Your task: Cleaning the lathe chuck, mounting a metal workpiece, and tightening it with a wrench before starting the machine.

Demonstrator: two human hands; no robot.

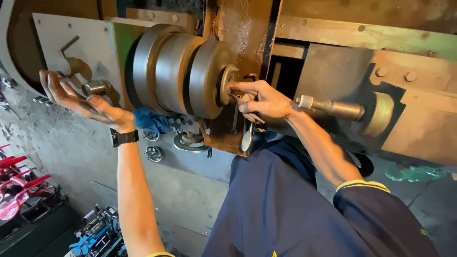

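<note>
Right hand [262, 100] grips metal tool [247, 131] against grey stepped pulley [183, 71]; left hand [78, 97] open.

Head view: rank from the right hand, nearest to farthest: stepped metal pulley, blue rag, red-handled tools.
From the right hand:
1. Stepped metal pulley, just left, fingertips at its hub.
2. Blue rag, below the pulley, further left.
3. Red-handled tools, far lower-left edge.

Head camera looks down, close, probably tilted, at machine [190, 71].
</note>
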